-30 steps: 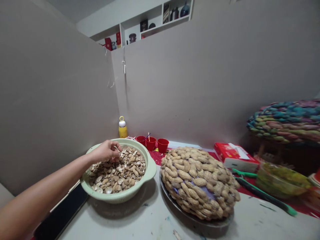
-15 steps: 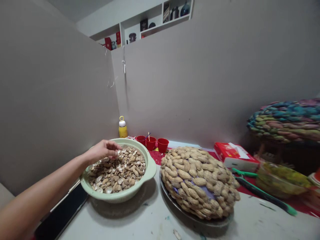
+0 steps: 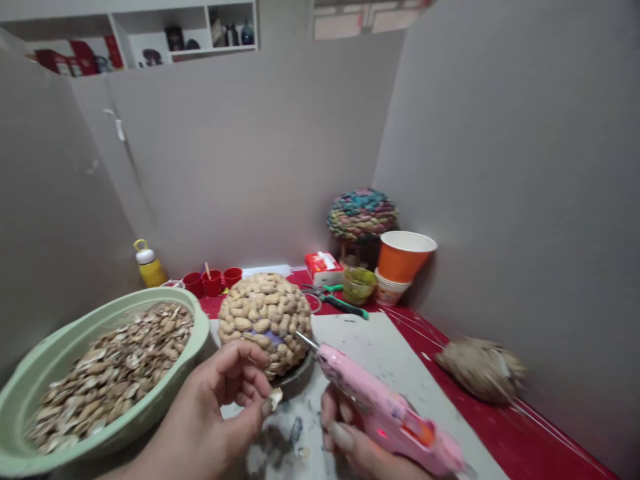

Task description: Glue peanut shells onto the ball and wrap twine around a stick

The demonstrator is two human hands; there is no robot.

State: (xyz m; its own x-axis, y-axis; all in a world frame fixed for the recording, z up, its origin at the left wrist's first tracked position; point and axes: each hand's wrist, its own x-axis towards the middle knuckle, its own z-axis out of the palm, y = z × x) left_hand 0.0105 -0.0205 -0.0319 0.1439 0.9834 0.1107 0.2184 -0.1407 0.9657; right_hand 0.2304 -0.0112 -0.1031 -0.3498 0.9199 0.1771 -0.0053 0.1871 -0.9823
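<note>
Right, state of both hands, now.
Left hand: closed in a pinch, holding a shell piece at the fingertips.
Right hand: closed, holding the pink glue gun.

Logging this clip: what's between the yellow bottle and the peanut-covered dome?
In the head view, three red cups stand in a row between the yellow bottle and the peanut-covered dome.

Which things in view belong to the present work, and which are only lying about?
Likely in the job:
glue gun (right hand)
shell (left hand)
peanut dome
shell basket

Seemingly lying about:
yellow bottle
tissue box
pliers
orange cup
</note>
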